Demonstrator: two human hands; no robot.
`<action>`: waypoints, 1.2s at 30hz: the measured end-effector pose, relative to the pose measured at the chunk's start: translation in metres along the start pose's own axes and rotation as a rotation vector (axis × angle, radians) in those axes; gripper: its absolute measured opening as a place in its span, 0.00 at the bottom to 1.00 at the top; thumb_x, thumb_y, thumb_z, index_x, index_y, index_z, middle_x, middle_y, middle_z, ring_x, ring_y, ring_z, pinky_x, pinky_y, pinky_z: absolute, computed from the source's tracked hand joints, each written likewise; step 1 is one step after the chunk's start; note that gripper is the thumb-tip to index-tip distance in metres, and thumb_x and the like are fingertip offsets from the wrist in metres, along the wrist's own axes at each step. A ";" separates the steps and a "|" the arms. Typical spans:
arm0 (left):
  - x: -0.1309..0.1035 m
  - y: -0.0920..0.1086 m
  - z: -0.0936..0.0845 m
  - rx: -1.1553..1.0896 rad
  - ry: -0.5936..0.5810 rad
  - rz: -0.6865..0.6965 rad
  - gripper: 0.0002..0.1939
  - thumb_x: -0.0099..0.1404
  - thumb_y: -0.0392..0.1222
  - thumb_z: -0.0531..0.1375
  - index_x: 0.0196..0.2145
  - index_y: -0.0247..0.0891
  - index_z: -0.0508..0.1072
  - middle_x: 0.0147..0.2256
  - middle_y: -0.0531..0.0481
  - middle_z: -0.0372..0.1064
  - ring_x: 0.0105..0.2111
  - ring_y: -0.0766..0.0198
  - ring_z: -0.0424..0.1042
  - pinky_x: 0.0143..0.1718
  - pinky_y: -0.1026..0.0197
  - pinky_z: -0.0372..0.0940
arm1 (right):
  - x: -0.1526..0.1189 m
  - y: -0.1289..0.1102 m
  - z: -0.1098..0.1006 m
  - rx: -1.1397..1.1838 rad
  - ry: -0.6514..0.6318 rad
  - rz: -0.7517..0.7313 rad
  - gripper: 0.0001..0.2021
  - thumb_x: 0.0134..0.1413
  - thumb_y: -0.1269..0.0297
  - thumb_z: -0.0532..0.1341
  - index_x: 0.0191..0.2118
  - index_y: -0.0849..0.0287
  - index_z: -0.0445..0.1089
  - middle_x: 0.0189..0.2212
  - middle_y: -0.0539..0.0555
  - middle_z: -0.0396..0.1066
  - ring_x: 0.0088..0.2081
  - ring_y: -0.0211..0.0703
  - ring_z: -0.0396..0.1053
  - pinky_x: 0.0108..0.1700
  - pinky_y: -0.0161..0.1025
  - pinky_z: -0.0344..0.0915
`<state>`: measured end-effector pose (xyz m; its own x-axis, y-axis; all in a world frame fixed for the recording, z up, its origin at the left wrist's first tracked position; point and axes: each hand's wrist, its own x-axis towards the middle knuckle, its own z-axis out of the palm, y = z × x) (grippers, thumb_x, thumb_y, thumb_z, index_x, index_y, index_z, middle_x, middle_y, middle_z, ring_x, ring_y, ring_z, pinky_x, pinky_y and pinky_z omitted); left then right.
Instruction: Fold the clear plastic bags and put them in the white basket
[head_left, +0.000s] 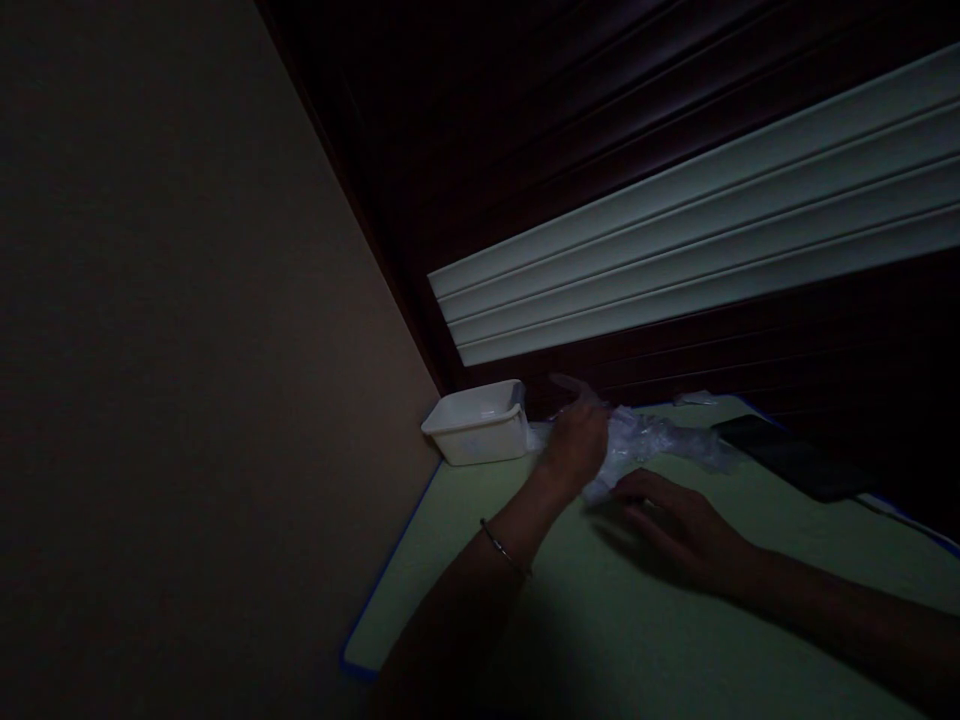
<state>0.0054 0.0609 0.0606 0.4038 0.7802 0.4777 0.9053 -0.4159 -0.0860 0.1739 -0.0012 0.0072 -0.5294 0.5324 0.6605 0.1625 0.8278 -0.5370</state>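
In the dim head view my left hand, with a thin bracelet on its wrist, is closed on part of a clear plastic bag. A loose flap of plastic rises behind its fingers. My right hand is at the near edge of the same crumpled plastic; its thumb and fingers are apart, and the fingertips touch or nearly touch it. What lies inside the plastic, if anything, I cannot make out. Just left of my left hand stands a white rectangular plastic container without a lid.
A pale green mat with blue edging covers the surface. Towards the right lies a dark flat object. A small scrap of clear plastic lies at the back. A plain wall borders the left, dark panelling with pale slats the back.
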 end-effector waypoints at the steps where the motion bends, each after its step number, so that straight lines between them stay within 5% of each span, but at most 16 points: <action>1: -0.010 0.008 0.005 0.061 -0.084 0.045 0.13 0.70 0.34 0.48 0.47 0.35 0.70 0.45 0.43 0.70 0.46 0.59 0.68 0.49 0.58 0.63 | -0.001 -0.002 0.000 -0.057 -0.011 -0.150 0.12 0.62 0.65 0.55 0.48 0.58 0.69 0.42 0.60 0.73 0.44 0.48 0.70 0.46 0.45 0.68; 4: -0.032 0.029 0.019 0.067 -0.206 0.117 0.10 0.70 0.35 0.51 0.43 0.35 0.71 0.43 0.45 0.71 0.44 0.60 0.68 0.47 0.59 0.64 | -0.003 -0.005 0.003 -0.237 -0.038 -0.406 0.18 0.58 0.71 0.57 0.54 0.58 0.66 0.48 0.62 0.70 0.50 0.50 0.67 0.50 0.49 0.67; 13: -0.024 0.064 0.042 0.182 -0.313 0.185 0.15 0.70 0.33 0.47 0.42 0.34 0.73 0.44 0.43 0.70 0.46 0.57 0.67 0.43 0.57 0.65 | 0.003 -0.019 0.020 -0.415 -0.223 -0.590 0.17 0.60 0.67 0.58 0.54 0.64 0.68 0.49 0.63 0.71 0.50 0.51 0.66 0.52 0.49 0.65; 21: -0.029 0.059 0.052 0.081 -0.220 0.261 0.13 0.68 0.35 0.51 0.42 0.33 0.74 0.46 0.40 0.70 0.47 0.54 0.67 0.47 0.55 0.63 | 0.002 -0.009 0.018 -0.515 -0.122 -0.671 0.08 0.63 0.68 0.57 0.34 0.60 0.72 0.31 0.55 0.73 0.35 0.43 0.67 0.38 0.41 0.64; 25: -0.027 0.059 0.060 0.053 -0.169 0.251 0.13 0.68 0.34 0.50 0.39 0.33 0.76 0.44 0.39 0.70 0.44 0.52 0.68 0.44 0.53 0.63 | 0.004 -0.009 0.018 -0.467 -0.135 -0.711 0.09 0.64 0.70 0.55 0.45 0.62 0.71 0.43 0.59 0.74 0.46 0.45 0.67 0.47 0.42 0.65; 27: -0.028 0.058 0.063 0.042 -0.166 0.232 0.13 0.68 0.34 0.51 0.39 0.34 0.76 0.45 0.39 0.70 0.45 0.53 0.67 0.47 0.53 0.62 | 0.005 -0.009 0.017 -0.480 -0.164 -0.734 0.11 0.65 0.72 0.53 0.48 0.62 0.70 0.42 0.57 0.74 0.44 0.43 0.68 0.46 0.41 0.65; 33: -0.035 0.050 0.058 0.041 -0.217 0.247 0.12 0.68 0.35 0.51 0.43 0.34 0.74 0.48 0.41 0.70 0.46 0.56 0.66 0.49 0.57 0.62 | 0.003 -0.006 0.017 -0.528 -0.083 -0.712 0.09 0.63 0.70 0.57 0.32 0.60 0.71 0.26 0.52 0.71 0.30 0.40 0.66 0.33 0.38 0.64; 36: -0.033 0.054 0.050 0.090 -0.192 0.280 0.13 0.70 0.36 0.50 0.45 0.34 0.72 0.49 0.41 0.68 0.49 0.55 0.65 0.50 0.55 0.62 | 0.004 -0.016 0.021 -0.430 -0.065 -0.714 0.08 0.61 0.64 0.60 0.43 0.62 0.72 0.39 0.59 0.75 0.43 0.45 0.70 0.45 0.42 0.67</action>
<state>0.0477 0.0361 -0.0037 0.6479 0.7187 0.2524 0.7603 -0.5901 -0.2715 0.1514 -0.0163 0.0078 -0.6705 -0.1464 0.7273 0.0661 0.9646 0.2551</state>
